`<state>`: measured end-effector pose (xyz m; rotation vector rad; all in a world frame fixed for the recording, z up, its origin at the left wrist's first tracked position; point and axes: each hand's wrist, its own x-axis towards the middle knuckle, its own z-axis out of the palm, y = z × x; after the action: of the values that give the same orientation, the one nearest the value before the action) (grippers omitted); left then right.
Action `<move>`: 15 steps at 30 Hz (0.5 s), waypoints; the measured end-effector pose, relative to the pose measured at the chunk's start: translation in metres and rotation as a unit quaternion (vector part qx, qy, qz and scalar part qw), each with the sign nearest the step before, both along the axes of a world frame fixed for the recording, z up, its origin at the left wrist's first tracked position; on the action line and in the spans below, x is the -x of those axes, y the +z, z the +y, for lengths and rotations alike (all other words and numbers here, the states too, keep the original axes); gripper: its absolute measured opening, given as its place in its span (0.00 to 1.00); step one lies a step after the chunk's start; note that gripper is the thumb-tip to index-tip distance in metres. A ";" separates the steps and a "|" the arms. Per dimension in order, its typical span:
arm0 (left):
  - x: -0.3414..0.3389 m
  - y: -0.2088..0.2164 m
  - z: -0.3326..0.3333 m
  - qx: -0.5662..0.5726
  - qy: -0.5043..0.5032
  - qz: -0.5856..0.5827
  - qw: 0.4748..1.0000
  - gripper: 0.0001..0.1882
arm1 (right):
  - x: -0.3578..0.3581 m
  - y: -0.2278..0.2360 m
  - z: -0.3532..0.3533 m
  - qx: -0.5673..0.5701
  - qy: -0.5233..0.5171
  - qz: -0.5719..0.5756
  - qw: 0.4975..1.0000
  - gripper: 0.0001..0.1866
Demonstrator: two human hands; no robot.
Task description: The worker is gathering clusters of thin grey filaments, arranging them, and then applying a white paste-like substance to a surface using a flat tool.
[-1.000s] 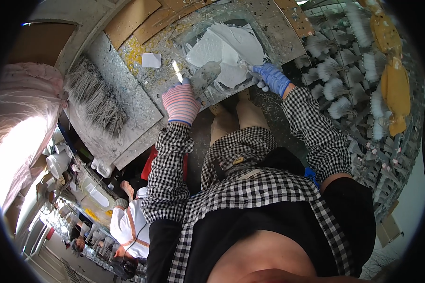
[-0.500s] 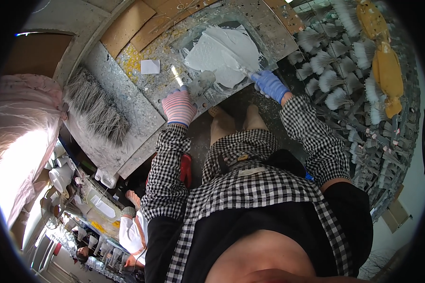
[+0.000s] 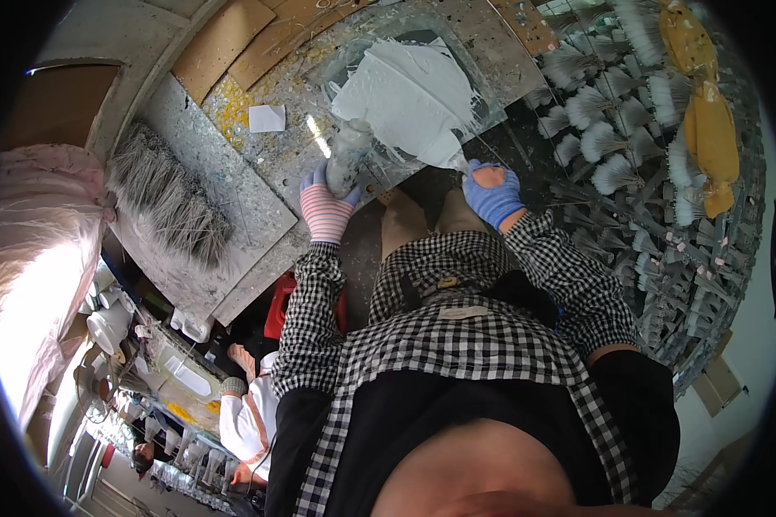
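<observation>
My left hand (image 3: 325,208), in a pink-and-white striped glove with purple fingertips, is closed around the lower end of a smeared grey bottle-like cylinder (image 3: 350,155). My right hand (image 3: 493,191), in a blue glove with an orange patch on the back, grips a scraper (image 3: 447,152); its handle is mostly hidden in the fingers. White paste coats the scraper's blade, which sits at the near edge of a broad layer of white paste (image 3: 405,90). That paste is spread over a glass sheet (image 3: 493,108) on the worktable.
Left of the glass lie a small white paper (image 3: 267,118) and a pile of grey bristle bundles (image 3: 168,194) on a board. Cardboard pieces (image 3: 224,47) line the far side. Racks of fan-shaped brushes (image 3: 612,129) fill the right, with yellow bags (image 3: 711,138) above. A co-worker (image 3: 250,422) is at lower left.
My left hand has taken hold of the grey cylinder and tipped it more upright. My right hand has drawn the scraper back toward me, to the paste's near edge.
</observation>
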<state>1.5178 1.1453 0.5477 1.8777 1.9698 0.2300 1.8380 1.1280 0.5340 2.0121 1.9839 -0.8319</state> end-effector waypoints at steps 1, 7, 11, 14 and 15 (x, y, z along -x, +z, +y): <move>0.001 -0.005 -0.006 -0.057 0.019 -0.041 0.997 0.42 | 0.011 -0.001 0.005 -0.016 0.000 0.003 1.000 0.10; 0.001 -0.021 -0.027 -0.106 0.174 -0.200 0.959 0.43 | 0.048 -0.005 0.063 -0.118 0.021 0.030 0.992 0.09; 0.014 -0.026 -0.041 -0.018 0.316 -0.563 0.764 0.38 | 0.041 0.018 0.044 -0.077 0.015 0.017 0.997 0.09; 0.027 -0.035 -0.049 0.037 0.466 -0.802 0.372 0.39 | 0.038 0.007 -0.014 -0.052 0.014 -0.029 0.998 0.09; 0.028 -0.052 -0.056 0.008 0.424 -0.760 0.492 0.36 | 0.042 0.001 -0.017 -0.054 0.017 -0.026 0.998 0.09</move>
<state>1.4899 1.0888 0.4955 -0.0755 1.1058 1.4636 1.7958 1.1115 0.5349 2.0281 2.0698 -0.6728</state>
